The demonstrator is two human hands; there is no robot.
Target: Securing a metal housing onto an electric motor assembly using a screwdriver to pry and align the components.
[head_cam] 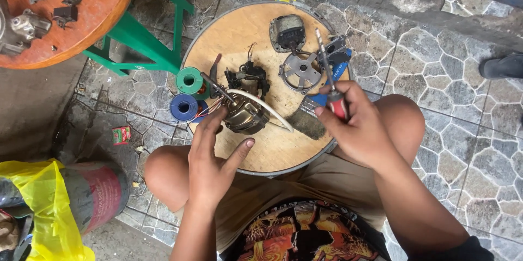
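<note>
Left hand (210, 157) cupped the motor (245, 111) on the round board (272, 152), fingers spread against it, steadying it. Right hand (357, 125) was closed on a screwdriver (329, 78), tip raised, ready to work.

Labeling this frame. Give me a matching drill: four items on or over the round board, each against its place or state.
1 screwdriver
2 green spool
3 brush
4 motor

a under the left hand fingers
b at the board's left edge, above the blue spool
c lying below the right hand
d held in the right hand

Pairs: 1-d, 2-b, 3-c, 4-a
</note>
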